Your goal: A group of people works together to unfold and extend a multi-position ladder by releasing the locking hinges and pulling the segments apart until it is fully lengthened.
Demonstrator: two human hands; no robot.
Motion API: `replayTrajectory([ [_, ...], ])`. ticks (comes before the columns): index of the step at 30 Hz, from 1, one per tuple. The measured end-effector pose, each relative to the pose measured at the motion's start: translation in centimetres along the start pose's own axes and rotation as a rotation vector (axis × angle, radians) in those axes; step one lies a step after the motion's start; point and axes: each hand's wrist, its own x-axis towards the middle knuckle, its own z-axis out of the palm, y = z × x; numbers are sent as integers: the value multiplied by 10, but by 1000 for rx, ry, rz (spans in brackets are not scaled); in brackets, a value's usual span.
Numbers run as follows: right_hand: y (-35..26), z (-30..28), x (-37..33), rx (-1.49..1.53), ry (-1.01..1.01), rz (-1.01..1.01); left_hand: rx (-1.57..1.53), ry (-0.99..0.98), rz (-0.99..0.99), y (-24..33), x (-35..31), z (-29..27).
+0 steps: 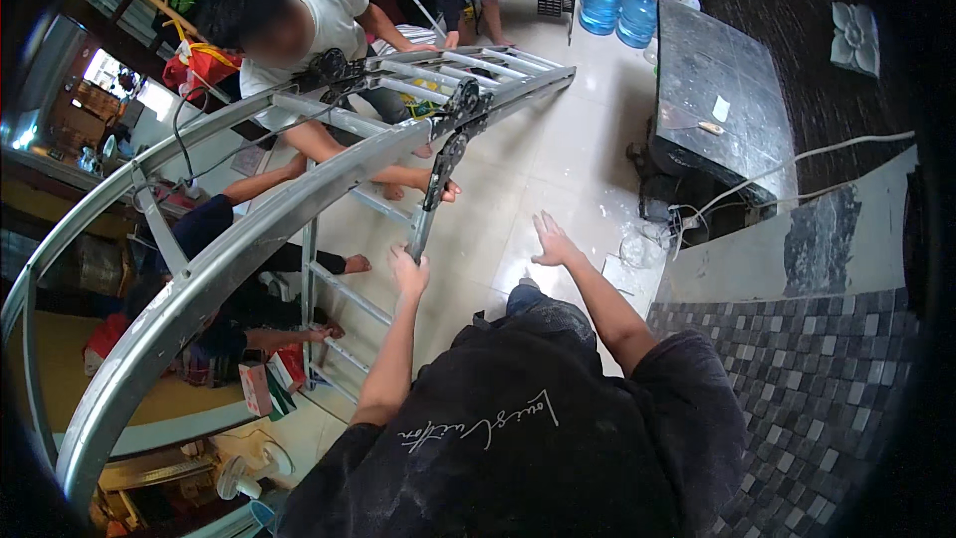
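Note:
A folding aluminium ladder [244, 226] stretches from the lower left to the upper middle, bent at black hinges [460, 110]. My left hand [409, 269] is closed around a short rail of the ladder just below the nearer hinge. My right hand [553, 241] hangs over the tiled floor with its fingers spread and nothing in it. Across the ladder, a person in a white T-shirt [334, 12] rests one hand on the far rail and has the other beside the hinge, near my left hand. Below the ladder, another person's hand [324, 331] touches a lower rung.
At the right stands a dark stone-topped table [717, 70] with a putty knife [709, 127] on it. Blue water jugs [599, 2] are behind it. A cable [797, 161] runs to a dark mosaic wall panel [797, 399]. A white fan [237, 478] is at lower left.

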Motion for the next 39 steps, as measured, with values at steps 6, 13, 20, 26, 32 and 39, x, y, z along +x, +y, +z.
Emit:
replayTrajectory([
  [6, 36, 53, -80, 98, -108, 221, -5, -146, -189, -2, 18, 12],
  [13, 45, 71, -110, 213, -85, 289, -104, -298, -252, -22, 33, 17],
  [20, 37, 65, -83, 267, -64, 262, -35, -278, -232, -42, 42, 35],
  [26, -2, 33, -15, 178, -159, 40, -113, -364, -277, -46, 49, 37],
  [32, -123, 60, 64, 245, -422, -387, -117, -322, -233, -54, 52, 46],
  [39, -149, 75, 116, 244, -531, -443, -174, -335, -255, -47, 47, 39],
])
